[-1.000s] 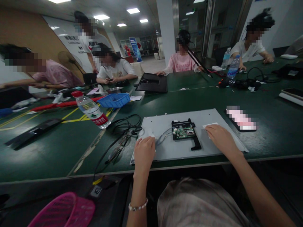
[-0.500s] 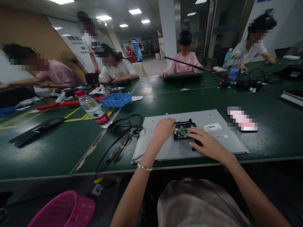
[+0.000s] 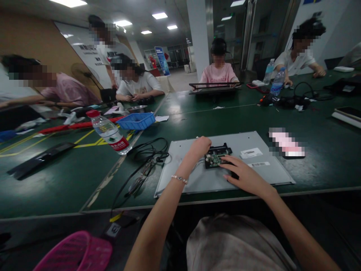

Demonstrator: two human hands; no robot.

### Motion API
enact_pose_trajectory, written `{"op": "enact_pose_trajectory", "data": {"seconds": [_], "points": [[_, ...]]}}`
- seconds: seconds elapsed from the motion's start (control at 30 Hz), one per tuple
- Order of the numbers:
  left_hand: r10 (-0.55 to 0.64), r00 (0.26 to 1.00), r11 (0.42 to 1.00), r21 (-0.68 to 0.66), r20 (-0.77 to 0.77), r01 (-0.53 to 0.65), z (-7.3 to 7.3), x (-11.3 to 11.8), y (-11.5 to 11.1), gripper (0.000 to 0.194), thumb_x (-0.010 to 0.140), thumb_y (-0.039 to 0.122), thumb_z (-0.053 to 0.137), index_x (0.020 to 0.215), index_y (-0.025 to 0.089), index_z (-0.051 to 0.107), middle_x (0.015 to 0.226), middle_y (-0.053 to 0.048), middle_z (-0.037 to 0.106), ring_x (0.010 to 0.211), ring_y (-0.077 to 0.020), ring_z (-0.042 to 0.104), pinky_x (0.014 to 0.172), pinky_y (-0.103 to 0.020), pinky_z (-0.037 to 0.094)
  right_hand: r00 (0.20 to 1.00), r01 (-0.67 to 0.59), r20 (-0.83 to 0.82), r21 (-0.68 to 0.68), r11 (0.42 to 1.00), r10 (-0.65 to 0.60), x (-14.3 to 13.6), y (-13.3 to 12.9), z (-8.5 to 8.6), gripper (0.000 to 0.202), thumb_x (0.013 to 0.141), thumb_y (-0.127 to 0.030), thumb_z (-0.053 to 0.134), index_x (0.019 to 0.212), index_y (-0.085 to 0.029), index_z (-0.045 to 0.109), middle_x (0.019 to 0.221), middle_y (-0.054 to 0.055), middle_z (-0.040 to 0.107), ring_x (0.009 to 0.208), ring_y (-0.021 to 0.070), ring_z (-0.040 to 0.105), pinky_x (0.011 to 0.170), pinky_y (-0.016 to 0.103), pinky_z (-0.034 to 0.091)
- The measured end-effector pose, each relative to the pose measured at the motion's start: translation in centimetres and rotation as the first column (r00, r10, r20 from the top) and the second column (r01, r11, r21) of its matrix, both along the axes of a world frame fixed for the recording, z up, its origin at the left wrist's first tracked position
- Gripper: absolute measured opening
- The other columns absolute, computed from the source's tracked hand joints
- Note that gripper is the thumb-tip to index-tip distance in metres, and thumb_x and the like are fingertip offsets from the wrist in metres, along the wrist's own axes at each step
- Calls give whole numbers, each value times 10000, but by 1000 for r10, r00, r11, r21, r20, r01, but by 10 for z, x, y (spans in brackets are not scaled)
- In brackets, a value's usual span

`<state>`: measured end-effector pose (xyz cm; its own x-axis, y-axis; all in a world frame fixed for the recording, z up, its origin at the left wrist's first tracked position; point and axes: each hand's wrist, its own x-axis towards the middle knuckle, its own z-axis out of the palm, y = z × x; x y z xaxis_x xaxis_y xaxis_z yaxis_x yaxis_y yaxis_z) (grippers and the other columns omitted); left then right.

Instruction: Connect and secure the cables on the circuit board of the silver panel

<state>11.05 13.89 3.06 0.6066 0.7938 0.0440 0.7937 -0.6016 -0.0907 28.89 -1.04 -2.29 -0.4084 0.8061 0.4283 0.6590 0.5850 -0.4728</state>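
A flat grey metal panel (image 3: 191, 180) with white labels lies on the green table. On it sits a black frame with a green circuit board (image 3: 214, 159). My left hand (image 3: 200, 146) is curled at the board's upper left corner, its fingers closed; whatever they pinch is too small to make out. A thin pale cable runs near the wrist to the board's left side. My right hand (image 3: 244, 174) is spread, with its fingertips on the board's right part and the thumb just below.
Left of the panel are black cables (image 3: 149, 150), glasses (image 3: 137, 184) and a water bottle (image 3: 111, 135). Farther off stands a blue tray (image 3: 137, 121). A phone (image 3: 287, 143) lies right of the panel. Several people sit around the table; a pink basket (image 3: 97, 250) is below.
My left hand has lifted slightly and curled more, and its wrist has turned. My right hand stays on the board. Across the table, a person has tilted up a dark panel.
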Motion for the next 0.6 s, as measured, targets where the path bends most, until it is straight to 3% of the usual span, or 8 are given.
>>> {"op": "enact_pose_trajectory", "data": {"seconds": [0.3, 0.47, 0.6], "points": [[13, 1000, 994, 106, 3, -14, 11, 20, 12, 308, 902, 108, 410, 1004, 120, 701, 1037, -154, 667, 1011, -231, 636, 868, -323, 484, 1000, -6, -28, 5, 1000, 6, -1, 1, -2, 405, 882, -306, 556, 1282, -245, 579, 1400, 97, 496, 1318, 264, 426, 1090, 512, 368], [-11, 1000, 997, 72, -19, 12, 1, 30, 17, 257, 887, 124, 466, 936, 92, 716, 987, -182, 682, 986, -256, 650, 851, -347, 494, 1000, 5, -2, -4, 1000, -5, -1, 0, 0, 409, 894, -310, 535, 1297, -241, 565, 1416, 91, 479, 1331, 258, 407, 1105, 504, 352], [-4, 1000, 999, 49, -12, 4, -4, 24, 14, 244, 889, 186, 493, 929, 103, 718, 974, -170, 692, 966, -251, 657, 852, -339, 495, 1000, 13, 13, -12, 1000, -13, -2, 0, 0, 412, 897, -315, 530, 1298, -227, 563, 1426, 90, 467, 1340, 252, 394, 1112, 491, 345]]}}
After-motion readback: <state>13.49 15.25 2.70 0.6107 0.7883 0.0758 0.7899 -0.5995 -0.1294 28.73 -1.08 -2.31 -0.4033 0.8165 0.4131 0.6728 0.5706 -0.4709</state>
